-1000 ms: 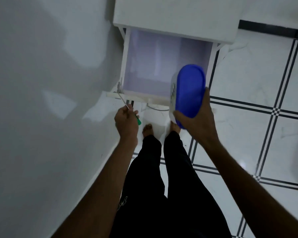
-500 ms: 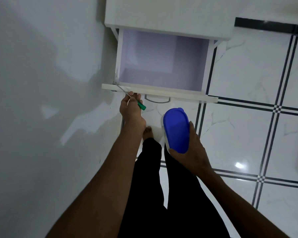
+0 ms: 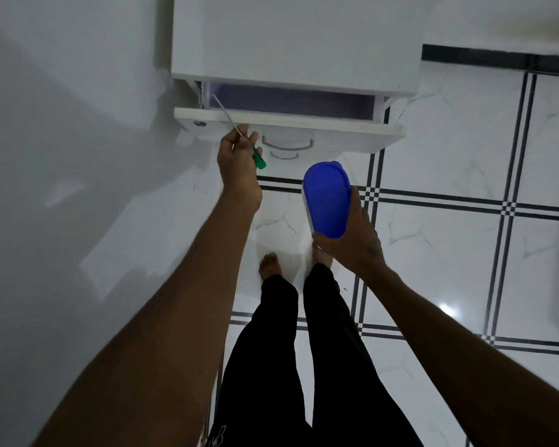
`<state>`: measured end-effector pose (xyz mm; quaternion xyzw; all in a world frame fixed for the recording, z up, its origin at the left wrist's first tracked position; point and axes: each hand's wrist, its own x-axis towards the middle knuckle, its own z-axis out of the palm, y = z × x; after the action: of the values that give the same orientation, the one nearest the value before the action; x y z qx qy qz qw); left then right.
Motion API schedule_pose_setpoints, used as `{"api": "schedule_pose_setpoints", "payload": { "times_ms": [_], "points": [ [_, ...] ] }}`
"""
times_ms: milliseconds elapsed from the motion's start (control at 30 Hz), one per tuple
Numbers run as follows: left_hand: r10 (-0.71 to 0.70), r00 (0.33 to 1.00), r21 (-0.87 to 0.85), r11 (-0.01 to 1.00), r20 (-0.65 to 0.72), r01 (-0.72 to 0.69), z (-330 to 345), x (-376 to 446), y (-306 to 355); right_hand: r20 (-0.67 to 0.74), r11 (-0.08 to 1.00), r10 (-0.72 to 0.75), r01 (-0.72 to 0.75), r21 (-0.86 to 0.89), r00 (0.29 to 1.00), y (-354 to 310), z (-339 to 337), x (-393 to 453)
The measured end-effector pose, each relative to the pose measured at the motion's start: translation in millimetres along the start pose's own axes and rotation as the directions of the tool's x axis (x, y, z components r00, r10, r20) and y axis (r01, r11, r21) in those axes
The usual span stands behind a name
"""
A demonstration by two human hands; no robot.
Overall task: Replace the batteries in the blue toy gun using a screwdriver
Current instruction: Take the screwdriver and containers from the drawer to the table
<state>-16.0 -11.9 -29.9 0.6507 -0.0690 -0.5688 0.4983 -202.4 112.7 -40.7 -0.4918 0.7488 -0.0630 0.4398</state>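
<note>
My left hand (image 3: 238, 159) grips a screwdriver (image 3: 258, 158) with a green handle; its thin metal shaft (image 3: 226, 116) points up and left over the front panel of a white drawer (image 3: 304, 122). The hand is at that panel, just left of the drawer's handle (image 3: 288, 145). My right hand (image 3: 352, 233) holds a white container with a blue lid (image 3: 326, 198) from below, tilted on its side, in front of the drawer. The blue toy gun is not in view.
The white cabinet (image 3: 291, 43) stands against a white wall (image 3: 71, 156) on my left. Its drawer is open only a narrow gap. White floor tiles with black lines (image 3: 465, 204) spread to the right. My bare feet (image 3: 271, 264) and black trousers are below.
The drawer has gone from wide open to nearly closed, with my left hand following its front. My right hand took the blue-lidded container out of the drawer and lowered it.
</note>
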Motion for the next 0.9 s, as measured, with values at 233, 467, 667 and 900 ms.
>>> {"api": "schedule_pose_setpoints", "payload": {
  "times_ms": [233, 467, 667, 900],
  "points": [
    [0.023, 0.997, -0.047, 0.999, 0.075, -0.019, 27, 32, 14, -0.033, 0.999, 0.045, -0.045, 0.016, 0.998, 0, -10, 9],
    [0.035, 0.995, 0.021, 0.999, 0.092, -0.037, 31, 37, 21, -0.076, 0.998, 0.063, -0.061, 0.029, 0.995, 7, -21, 6],
    [0.187, 0.958, 0.463, 0.844, 0.219, -0.271, 8, -18, 24, -0.184, 0.994, 0.101, -0.092, 0.054, 0.978, 8, -54, -32],
    [0.146, 0.828, 0.662, 0.532, 0.542, -0.527, 46, -118, 32, -0.388, 0.977, 0.197, -0.149, 0.150, 0.900, 17, -133, -105]
  ]
}}
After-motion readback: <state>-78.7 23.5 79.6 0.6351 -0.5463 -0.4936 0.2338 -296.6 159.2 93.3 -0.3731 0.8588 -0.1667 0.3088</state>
